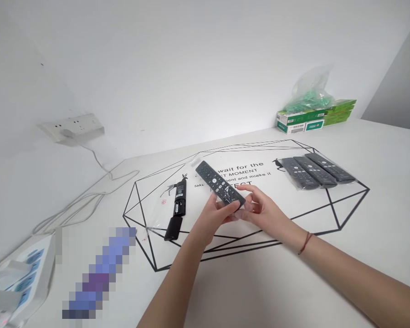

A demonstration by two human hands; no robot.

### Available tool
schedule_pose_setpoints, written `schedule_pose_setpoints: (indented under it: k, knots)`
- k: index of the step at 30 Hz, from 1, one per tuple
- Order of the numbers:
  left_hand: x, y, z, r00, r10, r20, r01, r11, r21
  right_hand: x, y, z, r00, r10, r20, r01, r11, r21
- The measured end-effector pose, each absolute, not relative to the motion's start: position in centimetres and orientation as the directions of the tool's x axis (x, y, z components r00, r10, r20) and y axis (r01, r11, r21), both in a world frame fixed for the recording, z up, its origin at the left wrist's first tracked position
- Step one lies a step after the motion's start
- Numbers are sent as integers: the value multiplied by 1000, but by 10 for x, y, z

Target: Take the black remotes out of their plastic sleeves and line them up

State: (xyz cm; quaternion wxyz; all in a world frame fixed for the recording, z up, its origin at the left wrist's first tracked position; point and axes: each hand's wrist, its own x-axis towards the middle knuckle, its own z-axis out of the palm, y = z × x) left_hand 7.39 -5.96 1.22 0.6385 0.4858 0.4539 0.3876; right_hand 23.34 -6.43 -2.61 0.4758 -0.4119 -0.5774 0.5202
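Observation:
A black remote control (pixel 208 175) with its buttons facing up is tilted above the middle of the table, inside what looks like a clear plastic sleeve (pixel 195 162). My left hand (pixel 216 214) grips its lower part, thumb on the face. At the same lower end, my right hand (pixel 261 209) has its thumb and fingers closed, seemingly on the sleeve's end; the exact contact is partly hidden. To the left, a second remote (pixel 180 196) lies back up with its battery bay exposed, and a detached black battery cover (pixel 173 228) lies below it.
Three sleeved remotes (pixel 307 171) lie side by side at the right. Green and white boxes (pixel 300 119) topped by a plastic bag (pixel 309 98) stand against the wall. Left are cables (pixel 89 200), a power strip (pixel 37 278) and a pixelated blue patch (pixel 102 273).

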Motion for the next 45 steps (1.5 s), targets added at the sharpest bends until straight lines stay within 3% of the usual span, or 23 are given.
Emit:
schedule_pose_setpoints:
  k: [6,11,16,19,25,32,35,39,42,45]
  knots:
    - [78,-62,12,345,924,-164,-5,177,984,233,-66,-24,-142,970,195,131,214,-968]
    - [79,-62,9,446,878,-172,-31,207,978,235,-68,-27,-218,951,221,140,255,-957]
    - [77,-64,9,455,883,-115,-21,140,990,236,-73,-25,-209,932,297,297,349,-889]
    - [75,-63,12,377,922,-84,-110,135,985,235,-77,-19,-167,912,375,345,411,-844]
    - [72,-56,17,261,947,-189,-406,285,868,230,-85,-20,-246,860,446,319,507,-801]
    - [73,-59,15,286,943,-168,-473,292,831,231,-86,-21,-272,847,458,370,531,-762]
    - [72,-56,16,201,965,-167,-508,249,825,232,-85,-17,-252,885,392,410,465,-785]
    - [66,-48,17,-47,980,-193,-621,123,774,236,-76,-17,-150,932,330,332,362,-871]
    - [63,-42,15,-232,947,-223,-657,17,754,239,-69,-19,47,958,284,238,265,-934]
    - [64,-41,11,-327,931,-164,-650,-96,754,236,-71,-19,191,946,263,199,226,-954]
